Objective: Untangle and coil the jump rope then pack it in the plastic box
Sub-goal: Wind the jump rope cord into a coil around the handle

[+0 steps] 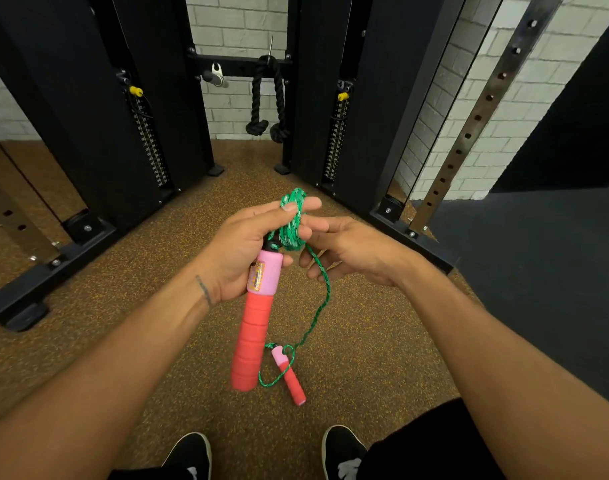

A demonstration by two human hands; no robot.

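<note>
My left hand (244,251) grips the pink and red handle (254,327) of the jump rope, which hangs downward from the palm. Several turns of green rope (292,223) are coiled around the left fingers, pinned by the thumb. My right hand (351,252) sits just right of the coil, its fingers loosely curled around the free strand (322,292). That strand runs down to the second handle (289,375), which lies on the floor with a small loop around it. No plastic box is in view.
Black cable-machine columns (99,133) with weight stacks stand left and right ahead. A black knotted rope attachment (266,98) hangs between them before a white brick wall. The floor is brown speckled rubber (157,341). My two black shoes (189,455) show at the bottom.
</note>
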